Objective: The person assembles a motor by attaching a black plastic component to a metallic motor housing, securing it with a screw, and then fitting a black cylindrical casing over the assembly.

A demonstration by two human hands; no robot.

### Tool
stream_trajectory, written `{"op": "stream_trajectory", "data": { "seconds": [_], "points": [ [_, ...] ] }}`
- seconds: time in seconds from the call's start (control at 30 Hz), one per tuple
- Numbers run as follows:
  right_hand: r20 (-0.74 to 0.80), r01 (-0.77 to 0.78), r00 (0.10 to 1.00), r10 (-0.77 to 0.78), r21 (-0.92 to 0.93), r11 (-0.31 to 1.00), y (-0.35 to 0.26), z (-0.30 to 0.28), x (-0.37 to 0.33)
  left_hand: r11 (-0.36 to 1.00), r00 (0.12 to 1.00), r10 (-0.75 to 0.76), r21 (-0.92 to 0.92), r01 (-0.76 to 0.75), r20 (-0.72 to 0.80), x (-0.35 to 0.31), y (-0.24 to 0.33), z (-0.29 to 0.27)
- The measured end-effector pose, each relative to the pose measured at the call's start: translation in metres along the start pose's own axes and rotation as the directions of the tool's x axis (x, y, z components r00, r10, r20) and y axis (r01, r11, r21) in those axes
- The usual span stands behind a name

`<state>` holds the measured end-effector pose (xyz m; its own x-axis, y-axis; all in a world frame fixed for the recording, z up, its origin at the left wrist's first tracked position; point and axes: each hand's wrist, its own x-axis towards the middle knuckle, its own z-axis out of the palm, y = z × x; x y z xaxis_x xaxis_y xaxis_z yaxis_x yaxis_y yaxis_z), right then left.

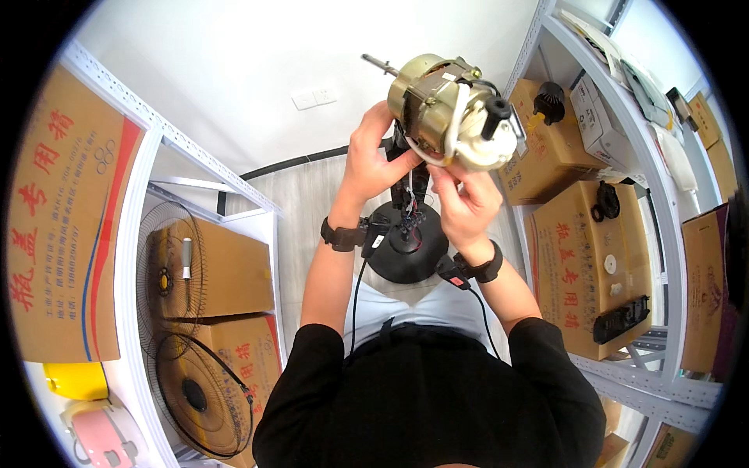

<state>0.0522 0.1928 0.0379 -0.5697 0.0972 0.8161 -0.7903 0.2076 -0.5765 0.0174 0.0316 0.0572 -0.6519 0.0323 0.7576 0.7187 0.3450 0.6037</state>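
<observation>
A fan motor (427,92), with a brass-coloured housing and a metal shaft pointing up left, sits atop a black fan stand. A cream gearbox (484,140) with a black knob forms its rear, and a white cable (457,117) loops over it. My left hand (368,156) grips the motor's lower left side, thumb stretched below it. Close under the gearbox, my right hand (470,204) has its fingertips pinched together; what they hold is hidden. Loose wires (411,210) hang along the stand's column, above the round black base (406,261).
Wire fan guards (160,265) and a white marker (186,257) are on the left shelf with cardboard boxes. On a right-hand box (558,273) lie a black ring (606,201), a white disc (610,264) and a black plastic housing (622,319). White racks flank me; a wall stands ahead.
</observation>
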Motion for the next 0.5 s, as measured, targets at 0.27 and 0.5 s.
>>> {"op": "stream_trajectory", "data": {
  "seconds": [0.27, 0.5],
  "points": [
    [0.148, -0.020, 0.989, 0.011, 0.058, 0.998, 0.002, 0.014, -0.006, 0.985, 0.986, -0.157, -0.076, 0.152, -0.051, -0.006, -0.007, 0.004],
    [0.033, -0.098, 0.995, 0.093, 0.224, 0.970, 0.024, -0.010, -0.013, 0.992, 0.992, -0.123, 0.000, 0.123, -0.008, -0.003, -0.006, -0.002]
  ]
}}
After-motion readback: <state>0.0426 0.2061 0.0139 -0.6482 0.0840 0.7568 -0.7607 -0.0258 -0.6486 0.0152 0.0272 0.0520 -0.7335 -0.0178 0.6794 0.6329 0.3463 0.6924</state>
